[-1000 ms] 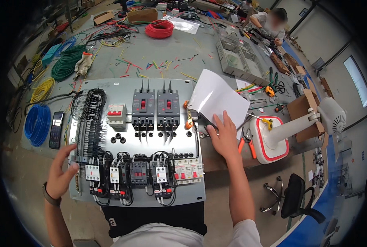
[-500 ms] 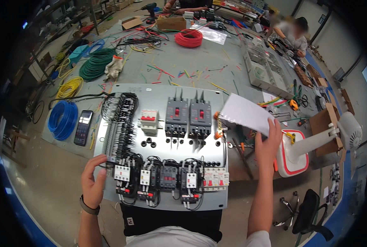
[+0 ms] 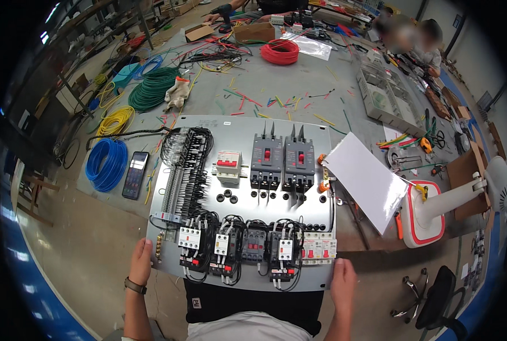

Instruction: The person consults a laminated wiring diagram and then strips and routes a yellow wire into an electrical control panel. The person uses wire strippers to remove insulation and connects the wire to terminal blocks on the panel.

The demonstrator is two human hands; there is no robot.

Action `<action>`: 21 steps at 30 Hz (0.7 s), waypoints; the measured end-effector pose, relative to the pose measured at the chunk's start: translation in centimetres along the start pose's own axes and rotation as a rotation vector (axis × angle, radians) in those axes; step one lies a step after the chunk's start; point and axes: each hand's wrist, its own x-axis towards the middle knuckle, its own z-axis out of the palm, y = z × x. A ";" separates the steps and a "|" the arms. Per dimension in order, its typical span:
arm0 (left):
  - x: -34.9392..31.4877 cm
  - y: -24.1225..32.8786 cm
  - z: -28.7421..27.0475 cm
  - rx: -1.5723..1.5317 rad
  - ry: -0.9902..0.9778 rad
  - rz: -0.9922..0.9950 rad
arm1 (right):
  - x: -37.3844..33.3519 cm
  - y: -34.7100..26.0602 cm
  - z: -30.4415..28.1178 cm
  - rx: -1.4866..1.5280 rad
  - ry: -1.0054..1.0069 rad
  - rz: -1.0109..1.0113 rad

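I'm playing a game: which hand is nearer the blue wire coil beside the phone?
Left. The left hand is at the left edge of the panel, below and right of the blue coil; the right hand is farther off, at the panel's right edge.

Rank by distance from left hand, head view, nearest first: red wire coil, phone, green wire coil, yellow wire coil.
1. Phone: on the left, beyond the left hand.
2. Yellow wire coil: farther up the left side.
3. Green wire coil: just beyond the yellow one.
4. Red wire coil: far back, right of the green one.

silver-grey panel (image 3: 253, 211), dark grey breakers (image 3: 266, 167) with red switches (image 3: 267, 154), white paper (image 3: 370, 184), blue coil (image 3: 96, 165)
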 end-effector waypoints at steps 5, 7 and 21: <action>-0.3 1.5 1.0 0.036 0.050 0.055 | 0.1 0.1 1.8 0.352 -0.229 0.215; 0.2 0.2 1.4 0.068 0.082 0.154 | 0.2 -0.2 2.2 0.371 -0.228 0.246; 0.3 1.0 0.1 0.010 0.007 -0.008 | -2.5 -0.1 2.0 0.349 -0.136 0.329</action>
